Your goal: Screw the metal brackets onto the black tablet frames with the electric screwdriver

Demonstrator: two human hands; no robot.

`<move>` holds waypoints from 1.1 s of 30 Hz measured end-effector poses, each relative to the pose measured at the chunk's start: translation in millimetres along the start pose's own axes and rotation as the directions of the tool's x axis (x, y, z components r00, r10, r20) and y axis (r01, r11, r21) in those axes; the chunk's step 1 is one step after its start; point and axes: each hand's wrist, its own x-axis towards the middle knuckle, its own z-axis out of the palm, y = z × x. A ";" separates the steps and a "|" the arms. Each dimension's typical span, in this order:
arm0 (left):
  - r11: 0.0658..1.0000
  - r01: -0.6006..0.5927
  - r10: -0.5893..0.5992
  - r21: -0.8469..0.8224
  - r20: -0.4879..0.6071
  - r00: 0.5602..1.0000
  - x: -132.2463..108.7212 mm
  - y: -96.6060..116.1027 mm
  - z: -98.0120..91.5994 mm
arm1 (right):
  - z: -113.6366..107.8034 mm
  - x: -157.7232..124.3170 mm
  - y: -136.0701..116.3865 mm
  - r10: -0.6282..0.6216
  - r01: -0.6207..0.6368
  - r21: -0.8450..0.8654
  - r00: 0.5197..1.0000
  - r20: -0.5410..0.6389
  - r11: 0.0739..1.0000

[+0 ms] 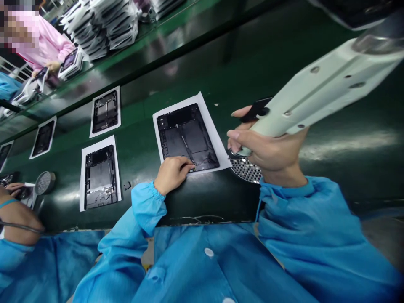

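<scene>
In front of me an opened black tablet housing (pixel 186 126) lies on a white sheet (pixel 221 162), with a thin strip cable down its middle. My left hand (pixel 173 174) rests on the housing's lower edge, fingers curled and thumb tip close to the forefinger; whatever is between them is too small to make out. My right hand (pixel 274 153) is wrapped round a pale green electric screwdriver (pixel 328 84) with a black lever, tilted down to the left. Its tip is hidden by the fingers. Beneath that hand a round perforated metal plate (pixel 246 169) partly shows.
More tablet housings on white sheets lie to the left, including one close by (pixel 100 176) and one farther back (pixel 105 111). A small black piece (pixel 127 185) is near them. A co-worker's hand (pixel 14 189) and a round perforated paddle (pixel 44 183) are at far left. Wrapped stacks (pixel 115 25) stand behind.
</scene>
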 end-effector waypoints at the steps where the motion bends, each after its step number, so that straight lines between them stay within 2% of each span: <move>1: 0.999 -0.019 0.019 0.033 -0.007 1.000 -0.9 -1.5 0.0 | -0.8 -0.1 -0.2 0.010 -0.010 0.007 1.000 0.002 1.000; 5: 0.991 -0.016 0.024 0.133 -0.060 0.998 0.5 -3.3 6.3 | 0.2 -2.5 -1.9 0.037 -0.037 0.013 0.999 -0.001 0.999; 9: 0.982 -0.035 0.054 0.188 -0.095 0.994 3.2 -2.2 17.9 | 12.8 -10.9 -2.2 0.071 -0.071 0.028 0.997 0.030 0.997; 13: 0.956 -0.184 0.197 0.229 -0.033 0.980 -5.3 -8.0 16.2 | 31.8 -22.4 3.9 0.130 -0.136 0.049 0.985 0.116 0.989; 15: 0.922 -0.268 0.277 0.279 0.010 0.961 -12.0 -12.1 12.0 | 40.0 -26.8 9.1 0.166 -0.167 -0.001 0.977 0.135 0.986; 17: 0.889 -0.295 0.310 0.351 0.012 0.951 -17.4 -14.9 9.4 | 45.7 -29.5 14.8 0.188 -0.180 -0.066 0.971 0.148 0.981; 20: 0.870 -0.284 0.312 0.403 -0.003 0.950 -21.1 -15.4 10.3 | 48.6 -31.4 22.1 0.196 -0.176 -0.121 0.964 0.182 0.977; 28: 0.896 -0.267 0.283 0.356 0.008 0.959 -21.3 -14.9 13.9 | 42.9 -38.5 28.3 0.219 -0.180 -0.157 0.935 0.279 0.971; 33: 0.894 -0.285 0.296 0.347 0.021 0.955 -21.6 -18.4 13.4 | 47.4 -46.8 34.5 0.144 -0.089 -0.197 0.947 0.287 0.976</move>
